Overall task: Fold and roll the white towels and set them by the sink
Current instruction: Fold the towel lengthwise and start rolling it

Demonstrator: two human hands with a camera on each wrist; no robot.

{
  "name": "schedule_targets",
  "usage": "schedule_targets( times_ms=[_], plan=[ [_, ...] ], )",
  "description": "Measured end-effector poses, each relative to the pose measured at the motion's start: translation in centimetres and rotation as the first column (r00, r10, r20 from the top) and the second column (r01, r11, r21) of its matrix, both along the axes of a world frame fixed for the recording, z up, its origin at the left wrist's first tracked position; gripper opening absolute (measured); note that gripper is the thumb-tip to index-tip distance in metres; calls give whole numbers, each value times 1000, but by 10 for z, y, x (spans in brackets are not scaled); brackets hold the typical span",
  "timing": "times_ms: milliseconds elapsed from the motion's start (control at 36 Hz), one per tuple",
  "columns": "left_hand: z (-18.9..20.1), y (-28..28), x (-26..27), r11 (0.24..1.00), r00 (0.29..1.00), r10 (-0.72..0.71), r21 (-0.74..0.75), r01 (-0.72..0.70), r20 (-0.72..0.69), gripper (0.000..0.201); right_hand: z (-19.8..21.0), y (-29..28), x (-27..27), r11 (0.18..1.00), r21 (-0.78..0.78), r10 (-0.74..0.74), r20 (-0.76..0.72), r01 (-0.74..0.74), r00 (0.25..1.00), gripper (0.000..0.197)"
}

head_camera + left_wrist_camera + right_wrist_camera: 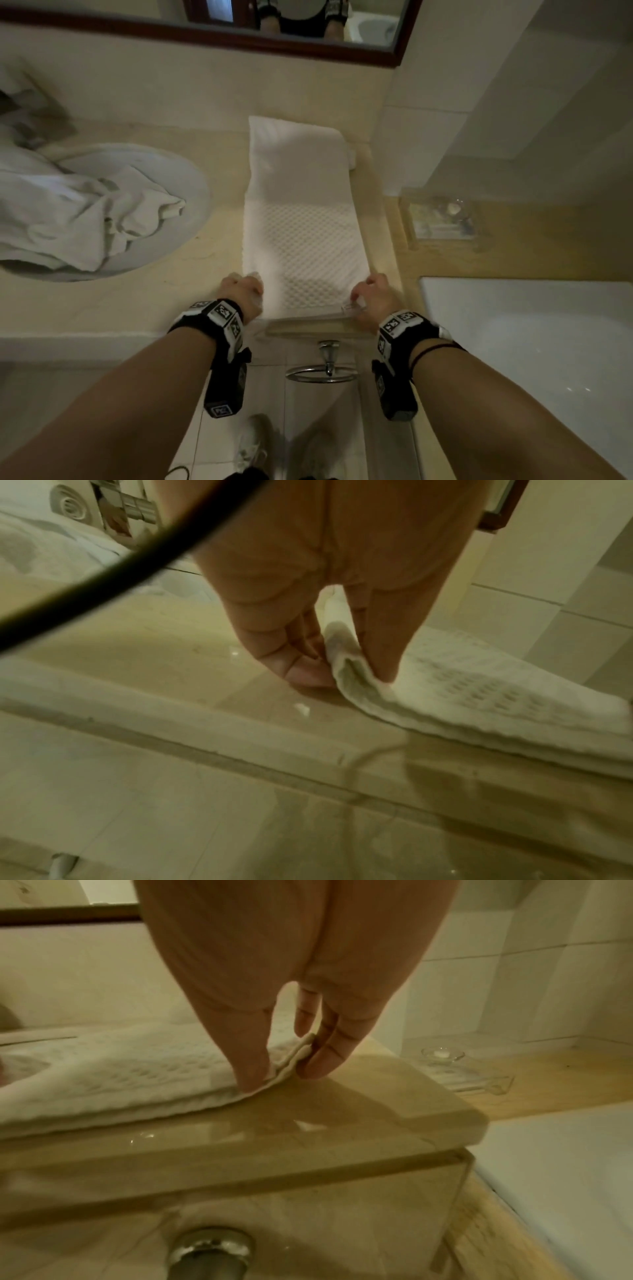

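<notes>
I saw the folded white towel [301, 219] lying lengthwise at centre frame on the table [144, 301]. My left hand [243, 291] pinched its near left corner, my right hand [373, 294] its near right corner. Another crumpled towel [78, 212] filled the sink [191, 192] at left.

Crumpled towel [68, 209] cut off at left edge — hiding the sink [185, 178], mirror [274, 37] cropped above

No readable text, label, brand or number; only square black-and-white marker patterns on the wristbands [219, 317].
</notes>
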State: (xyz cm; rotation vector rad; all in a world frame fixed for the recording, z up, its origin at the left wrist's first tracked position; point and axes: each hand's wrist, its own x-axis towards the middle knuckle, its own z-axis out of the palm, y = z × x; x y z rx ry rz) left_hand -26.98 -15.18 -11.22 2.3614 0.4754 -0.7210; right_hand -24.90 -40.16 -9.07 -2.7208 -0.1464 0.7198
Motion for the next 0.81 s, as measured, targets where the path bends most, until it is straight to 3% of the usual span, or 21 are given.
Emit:
schedule_targets(
  times_ms=[28,56,139,222,278,333,472,528,667,806],
  plan=[
    [-4,2,2,997,997,68,-24,-69,-27,32,-2,2,3,1000,-27,16,4,-16,1000,19],
    [-10,4,3,998,999,45,39,-45,18,35,-5,2,4,1000,-12,17,-1,-17,1000,17],
    [3,0,-5,986,997,-53,158,44,51,15,-11,2,7,996,-41,84,-23,-85,996,20],
    [2,-1,-15,979,998,-49,199,38,49,41,-12,-1,7,985,-113,135,46,-129,990,26],
    [5,-2,-23,959,990,-142,248,138,-1,63,-15,-1,10,973,-139,195,71,-184,978,24],
    [9,-1,-31,911,971,-236,337,237,-45,70,-13,-1,14,965,-159,218,60,-207,974,23],
    [16,-3,-40,784,912,-410,499,369,-31,76,-2,1,30,936,-232,269,-22,-266,963,30],
    [14,-4,-42,744,887,-459,525,414,-49,76,3,0,35,952,-201,223,-58,-230,973,30],
    [21,-5,-40,726,864,-500,515,456,-60,76,10,3,42,985,-118,117,-101,-129,988,32],
    [31,-5,-21,712,856,-510,513,479,-91,64,10,14,49,976,-187,90,-114,-111,989,33]
  ],
)
